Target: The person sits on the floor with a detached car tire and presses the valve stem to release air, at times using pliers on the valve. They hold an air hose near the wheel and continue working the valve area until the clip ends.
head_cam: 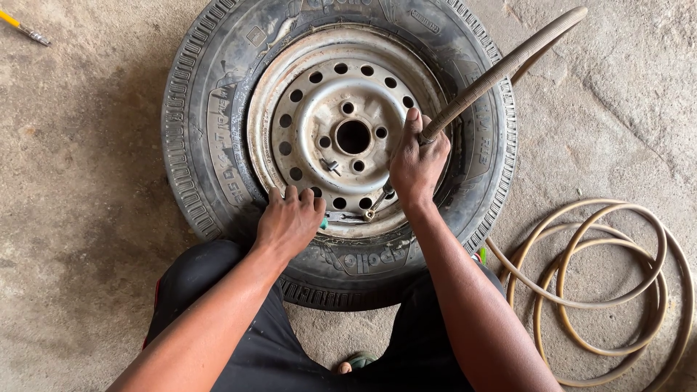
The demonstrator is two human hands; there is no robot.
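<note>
Far left corner of the concrete floor [87,239] there's a yellow-handled tool [23,27] lying by itself, well away from everything else.

Middle of the shot is a car tyre [190,138] lying flat on the floor, with a dirty silver steel rim [319,109] facing up, ring of round holes and the hub hole in the centre. The person is crouched at the near side of it, dark trousers [218,290] on both sides of the wheel, a bit of sandal [356,361] showing between the knees.

Left hand [289,221] sits on the near edge of the rim, fingers curled down tight against the metal where rim meets rubber. Something small and greenish pokes out just to the right of it, but I can't tell what it is or whether the hand actually holds it.

Just right of that, near the bottom of the rim, is the small metal valve [370,213] with a fitting on it.

Right hand [416,163] is closed around the end of a ribbed tan air hose [501,72], thumb pointing away, holding that end down toward the valve. The hose runs up and away to the far right over the tyre.

On the right, near side, the rest of the hose lies in loose coils [602,290] on the floor.
</note>
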